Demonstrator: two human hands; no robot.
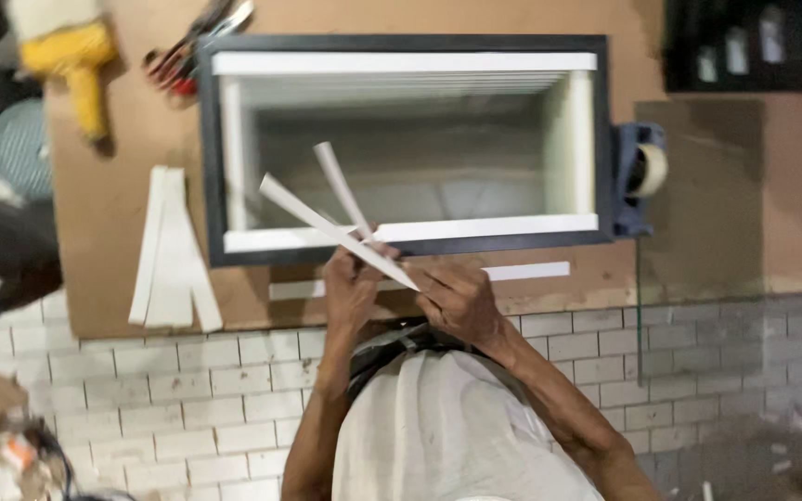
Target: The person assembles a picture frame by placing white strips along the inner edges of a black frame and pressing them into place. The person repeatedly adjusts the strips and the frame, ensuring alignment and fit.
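Both hands, left hand [350, 288] and right hand [457, 299], pinch two white strips [327, 218] crossed over the near edge of the surface [698, 232], fanned apart above the dark frame [406, 246], seemingly for comparing them; spare strips [171, 250] lie left.

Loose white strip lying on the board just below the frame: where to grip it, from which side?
Take the loose white strip at its right end, coming from above and the right. It lies flat and long beside the dark frame; that end is bare, while its left part runs under the right hand and left hand. Probably pinch across its narrow width.
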